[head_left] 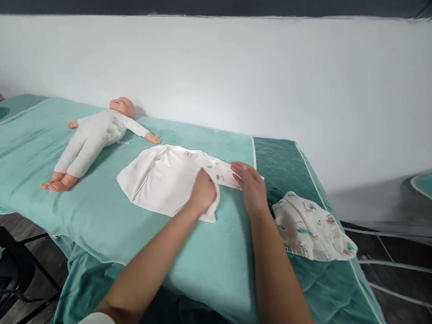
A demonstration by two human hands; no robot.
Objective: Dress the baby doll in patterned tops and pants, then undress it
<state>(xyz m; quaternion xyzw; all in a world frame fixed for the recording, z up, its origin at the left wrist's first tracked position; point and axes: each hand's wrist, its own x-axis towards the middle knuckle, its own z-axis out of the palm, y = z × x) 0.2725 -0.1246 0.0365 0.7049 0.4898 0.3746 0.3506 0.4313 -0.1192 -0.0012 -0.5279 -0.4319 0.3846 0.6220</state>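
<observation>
A small white baby shirt (170,176) lies spread on the mint-green cover, with a printed sleeve (222,173) stretched to the right. My left hand (203,191) reaches in at the shirt's right side; its fingers are hidden by the fabric. Over the outer end of the sleeve is my right hand (250,184), fingers extended and touching the cloth. To the left, a baby doll (96,135) in a white body suit lies on its back, head toward the wall. Right of my right forearm rests a crumpled printed baby garment (310,229).
The mint-green cover (146,241) lies over a darker green quilted one (344,292), which hangs past the front edge. A white wall (223,72) runs behind. At lower left stands a black chair (2,255) with pale cloth on it. Metal rails (402,267) are at right.
</observation>
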